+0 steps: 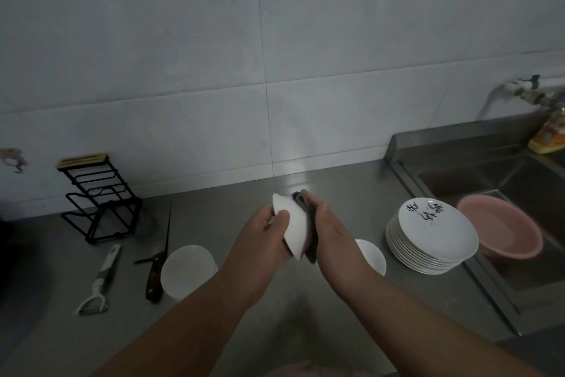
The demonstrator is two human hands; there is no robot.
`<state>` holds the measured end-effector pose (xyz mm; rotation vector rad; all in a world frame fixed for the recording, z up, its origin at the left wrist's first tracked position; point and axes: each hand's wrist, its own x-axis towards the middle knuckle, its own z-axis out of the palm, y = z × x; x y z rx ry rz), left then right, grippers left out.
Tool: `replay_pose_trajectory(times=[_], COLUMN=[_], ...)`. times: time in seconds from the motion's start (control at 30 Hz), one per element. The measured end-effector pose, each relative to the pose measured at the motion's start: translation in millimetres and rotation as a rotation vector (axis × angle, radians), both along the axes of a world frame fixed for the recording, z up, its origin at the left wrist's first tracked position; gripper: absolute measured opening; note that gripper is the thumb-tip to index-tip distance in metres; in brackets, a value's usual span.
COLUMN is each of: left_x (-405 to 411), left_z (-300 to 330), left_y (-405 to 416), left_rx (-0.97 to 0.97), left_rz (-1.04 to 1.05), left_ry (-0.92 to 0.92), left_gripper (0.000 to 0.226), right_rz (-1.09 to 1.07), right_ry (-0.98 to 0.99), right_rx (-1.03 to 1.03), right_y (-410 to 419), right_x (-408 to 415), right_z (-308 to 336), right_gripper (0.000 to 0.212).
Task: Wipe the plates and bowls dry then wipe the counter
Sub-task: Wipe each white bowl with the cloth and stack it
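Hands over steel counter [232, 224], left hand [263, 233] gripping glossy white bowl [293, 224], right hand [324, 224] pressing dark cloth [308, 242].

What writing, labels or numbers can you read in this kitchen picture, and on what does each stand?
Top plate of the stack: black brush-written characters along its far rim, too blurred to read.
Yellow bottle beside the sink: an orange label, print too small to read.
Nothing else bears writing.

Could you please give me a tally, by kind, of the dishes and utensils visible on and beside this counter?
White bowls: 3: one in the left hand, two on the counter
Plate stacks: 1, plate count unclear
Pink basins: 1
Knives: 1
Peelers: 1
Total: 7
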<state>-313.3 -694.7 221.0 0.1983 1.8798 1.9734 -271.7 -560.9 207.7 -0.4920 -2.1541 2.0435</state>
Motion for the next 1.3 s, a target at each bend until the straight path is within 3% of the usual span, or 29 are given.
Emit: replay_pose_trajectory(times=[0.1, 0.23, 0.4, 0.53, 0.6, 0.7, 0.83, 0.9, 1.03, 1.17, 1.3], left_x=[-2.1, 7.1, 9.8, 6.4, 5.1, 6.2, 8.6, 10.6, 20.5, 29.2, 33.4], left_z=[-4.9, -10.4, -19.3, -21.4, -23.3, -21.9, -20.9, -27.6, -45.7, -62.6, -81.0], left_y=[0.7, 1.4, 4.1, 5.3, 7.7, 16.3, 30.4, 37.2, 52.8, 67.7, 81.0], left_rx=[0.019, 0.036, -0.150, -0.160, -0.067, 0.088, 0.249, 0.239, 0.129, 0.071, 0.025], left_rz=[0.051, 0.043, 0.048, 0.080, 0.070, 0.031, -0.067, -0.084, -0.022, 0.050, 0.068], left_ry=[0.014, 0.040, 0.171, 0.098, 0.011, -0.115, -0.218, -0.229, -0.226, -0.235, -0.248], left_gripper=[0.029, 0.034, 0.019, 0.018, 0.019, 0.022, 0.031, 0.032, 0.027, 0.026, 0.035], right_rz=[0.059, 0.051, -0.095, -0.146, -0.154, -0.166, -0.084, -0.006, 0.037, -0.018, -0.030], right_ry=[0.006, -0.056, -0.235, -0.343, -0.325, -0.293, -0.216, -0.180, -0.164, -0.189, -0.187], right_rx=[0.014, -0.135, -0.298, -0.422, -0.335, -0.074, 0.109, 0.101, 0.245, 0.243, 0.178], right_y=[-0.9, -5.0, 1.8, 34.8, 52.1, 77.0, 100.3, 105.6, 114.4, 121.2, 131.1], right_x=[5.2, 13.1, 18.3, 29.9, 35.6, 44.4, 50.8, 54.7, 61.6, 72.2, 80.9], right_z=[-6.7, -14.4, -9.0, -2.2, 2.3, 2.4, -1.7, -2.3, -12.1, -32.2, -48.7], right_gripper=[0.053, 0.076, 0.069, 0.080, 0.079, 0.053, 0.029, 0.020, 0.035, 0.045, 0.023])
